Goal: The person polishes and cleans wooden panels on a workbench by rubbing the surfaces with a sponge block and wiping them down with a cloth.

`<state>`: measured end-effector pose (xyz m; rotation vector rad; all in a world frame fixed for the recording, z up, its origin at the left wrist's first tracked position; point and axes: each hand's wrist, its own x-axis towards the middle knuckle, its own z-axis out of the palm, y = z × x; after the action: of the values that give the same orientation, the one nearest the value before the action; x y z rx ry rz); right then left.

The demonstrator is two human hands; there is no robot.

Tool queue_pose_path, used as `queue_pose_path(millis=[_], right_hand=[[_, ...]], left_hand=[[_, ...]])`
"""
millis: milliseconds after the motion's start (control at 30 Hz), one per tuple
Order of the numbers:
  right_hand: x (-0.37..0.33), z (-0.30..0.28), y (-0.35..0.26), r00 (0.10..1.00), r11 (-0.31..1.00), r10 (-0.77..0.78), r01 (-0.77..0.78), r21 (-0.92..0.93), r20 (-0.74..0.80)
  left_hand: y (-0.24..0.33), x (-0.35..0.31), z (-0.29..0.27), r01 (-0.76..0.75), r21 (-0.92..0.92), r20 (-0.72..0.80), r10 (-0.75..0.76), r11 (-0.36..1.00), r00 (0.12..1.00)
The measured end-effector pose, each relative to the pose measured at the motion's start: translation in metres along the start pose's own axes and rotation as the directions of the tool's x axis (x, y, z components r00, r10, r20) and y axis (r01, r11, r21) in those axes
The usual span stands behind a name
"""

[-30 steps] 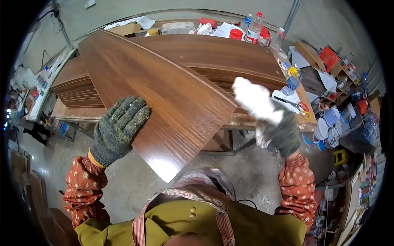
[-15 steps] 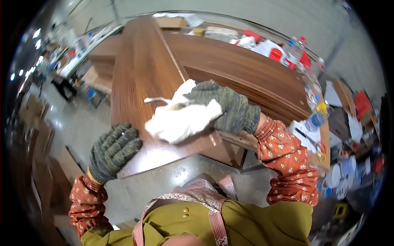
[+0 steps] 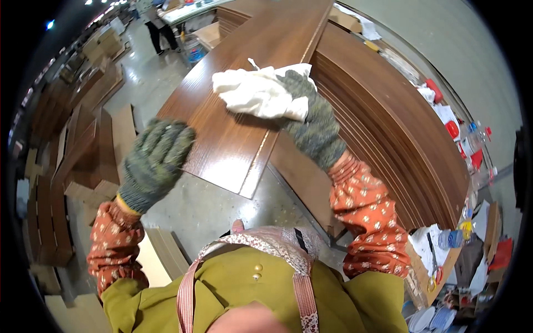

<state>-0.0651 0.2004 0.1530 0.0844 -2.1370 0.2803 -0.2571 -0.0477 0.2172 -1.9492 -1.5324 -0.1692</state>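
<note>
A long dark-brown wooden panel (image 3: 222,150) with a glossy grain lies in front of me, its near end sticking out over the floor. My right hand (image 3: 313,125), in a grey-green knit glove, clutches a crumpled white cloth (image 3: 252,95) against the panel's top face. At the panel's left edge, my left hand (image 3: 158,158) wears a matching glove. Its fingers curl over that edge, and the thumb is hidden.
A stack of brown panels (image 3: 383,133) stands to the right. Beyond it lie plastic bottles (image 3: 476,139) and papers. Scissors (image 3: 434,275) rest on a board at lower right. More boards (image 3: 89,150) fill the left side. Another person (image 3: 158,25) stands at far left.
The view has swung round, and the panel now slants toward the upper right. My right hand has moved the cloth away from the panel's near end. My left hand stays at the left edge.
</note>
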Motion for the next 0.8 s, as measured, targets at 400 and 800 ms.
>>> queue_pose_path(millis=[400,800], right_hand=[[0.036,0.033,-0.060,0.931,0.982,-0.168,0.129,0.138,0.325],[0.050,0.105,-0.092,0.977,0.978,-0.194,0.185,0.094,0.094]], left_hand=[[-0.057,-0.003,0.017,-0.056,-0.235,0.035,0.067,0.970,0.997],[-0.102,-0.033,0.049,0.054,-0.207,0.060,-0.042,0.977,0.997]])
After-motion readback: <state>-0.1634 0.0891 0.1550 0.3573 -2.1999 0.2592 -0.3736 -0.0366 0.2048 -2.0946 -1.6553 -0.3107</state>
